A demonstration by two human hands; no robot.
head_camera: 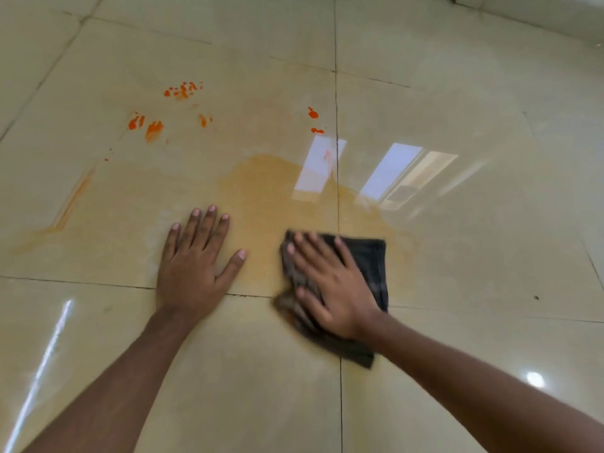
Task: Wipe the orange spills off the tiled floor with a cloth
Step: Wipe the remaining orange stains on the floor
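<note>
A dark grey cloth lies flat on the glossy beige tiled floor, and my right hand presses down on it with fingers spread. My left hand rests palm-down on the floor just to the cloth's left, fingers apart, holding nothing. A pale orange smear spreads over the tile ahead of both hands. Bright orange blobs sit farther away at the upper left, with others below them and two small ones near the vertical grout line.
Dark grout lines cross the floor, one running under the cloth. Window reflections glare on the tile to the right of the smear. A thin orange streak runs at the left. A wall base shows at the top right.
</note>
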